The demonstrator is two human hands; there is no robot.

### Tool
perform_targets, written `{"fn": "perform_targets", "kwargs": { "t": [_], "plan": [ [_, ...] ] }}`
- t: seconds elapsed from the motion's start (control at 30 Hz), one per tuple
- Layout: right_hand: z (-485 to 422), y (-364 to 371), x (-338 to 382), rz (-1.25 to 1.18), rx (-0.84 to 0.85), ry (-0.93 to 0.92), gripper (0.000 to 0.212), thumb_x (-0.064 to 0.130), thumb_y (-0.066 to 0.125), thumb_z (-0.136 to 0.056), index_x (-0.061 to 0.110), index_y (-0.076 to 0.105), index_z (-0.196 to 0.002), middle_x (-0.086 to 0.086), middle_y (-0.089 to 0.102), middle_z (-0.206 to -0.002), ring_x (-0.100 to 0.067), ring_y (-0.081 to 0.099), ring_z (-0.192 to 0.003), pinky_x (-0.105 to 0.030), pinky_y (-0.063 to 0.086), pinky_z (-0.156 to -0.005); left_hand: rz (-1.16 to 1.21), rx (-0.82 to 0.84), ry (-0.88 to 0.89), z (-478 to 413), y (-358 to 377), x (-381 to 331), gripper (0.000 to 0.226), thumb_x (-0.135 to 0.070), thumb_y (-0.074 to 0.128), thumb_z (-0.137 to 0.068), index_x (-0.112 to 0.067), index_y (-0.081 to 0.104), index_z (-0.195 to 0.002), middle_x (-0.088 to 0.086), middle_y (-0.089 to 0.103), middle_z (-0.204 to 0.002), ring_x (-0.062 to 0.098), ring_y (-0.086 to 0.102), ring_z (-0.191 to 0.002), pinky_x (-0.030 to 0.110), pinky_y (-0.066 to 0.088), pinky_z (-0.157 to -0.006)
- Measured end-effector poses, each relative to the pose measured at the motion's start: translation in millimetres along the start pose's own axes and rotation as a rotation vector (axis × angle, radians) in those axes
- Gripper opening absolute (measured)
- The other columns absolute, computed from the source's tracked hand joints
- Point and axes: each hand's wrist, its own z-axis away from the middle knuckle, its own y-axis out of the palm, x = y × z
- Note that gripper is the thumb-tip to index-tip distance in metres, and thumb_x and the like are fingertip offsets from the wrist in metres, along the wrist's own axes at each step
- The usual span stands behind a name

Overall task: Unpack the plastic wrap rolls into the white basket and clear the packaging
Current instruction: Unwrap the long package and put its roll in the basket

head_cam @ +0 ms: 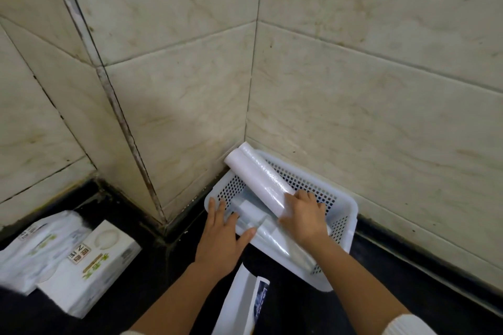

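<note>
A white perforated basket (344,209) stands on the black counter in the tiled corner. My right hand (304,216) grips the near end of a plastic wrap roll (258,175), which leans tilted with its far end over the basket's back rim against the wall. More wrap rolls (275,239) lie flat inside the basket. My left hand (221,236) rests on the basket's left rim, fingers spread, its thumb touching a roll inside. A white packaging sleeve (242,304) with dark print lies on the counter between my forearms.
At the left on the counter sit a white printed box (89,266) and a soft white plastic pack (35,247) behind it. Beige tiled walls close in the corner, with a projecting tiled column (130,106) left of the basket.
</note>
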Motion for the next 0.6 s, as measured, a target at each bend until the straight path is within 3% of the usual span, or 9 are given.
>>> {"fn": "perform_targets", "kwargs": {
  "t": [0.13, 0.3, 0.43, 0.6],
  "plan": [
    [2.5, -6.7, 0.4, 0.044, 0.105, 0.015, 0.050, 0.048, 0.056, -0.087, 0.018, 0.047, -0.126, -0.006, 0.050, -0.119, -0.024, 0.044, -0.113, -0.048, 0.035, -0.102, -0.019, 0.069, -0.009, -2.5, -3.0, 1.1, 0.076, -0.066, 0.031, -0.089, -0.023, 0.022, -0.150, 0.005, -0.013, -0.161, 0.013, -0.037, -0.136, 0.037, -0.001, -0.118],
    [3.9, -18.8, 7.9, -0.002, 0.105, 0.018, 0.051, 0.040, 0.062, -0.087, 0.020, 0.047, -0.132, -0.006, 0.050, -0.124, -0.026, 0.046, -0.117, -0.047, 0.035, -0.105, 0.000, 0.136, 0.006, -3.8, -14.4, 4.8, 0.074, -0.061, 0.035, -0.092, -0.021, 0.017, -0.151, 0.007, -0.013, -0.161, 0.019, -0.028, -0.143, 0.038, -0.003, -0.118],
    [9.0, -29.9, 25.8, -0.129, 0.013, -0.057, 0.056, 0.038, 0.064, -0.087, 0.015, 0.048, -0.135, -0.007, 0.051, -0.126, -0.027, 0.049, -0.116, -0.043, 0.042, -0.099, 0.003, 0.001, -0.004, 3.5, -32.8, 11.0, 0.065, -0.053, 0.037, -0.096, -0.019, 0.024, -0.150, 0.008, -0.003, -0.162, 0.020, -0.013, -0.148, 0.036, 0.002, -0.118],
    [28.3, -27.3, 75.2, -0.336, -0.047, -0.192, 0.044, 0.025, 0.061, -0.089, 0.010, 0.054, -0.130, -0.008, 0.055, -0.125, -0.025, 0.053, -0.116, -0.034, 0.044, -0.096, 0.017, -0.247, -0.036, 38.6, -70.8, 33.3, 0.048, -0.037, 0.043, -0.098, -0.015, 0.041, -0.140, 0.012, 0.030, -0.153, 0.025, 0.019, -0.143, 0.038, 0.023, -0.116]
  ]
}}
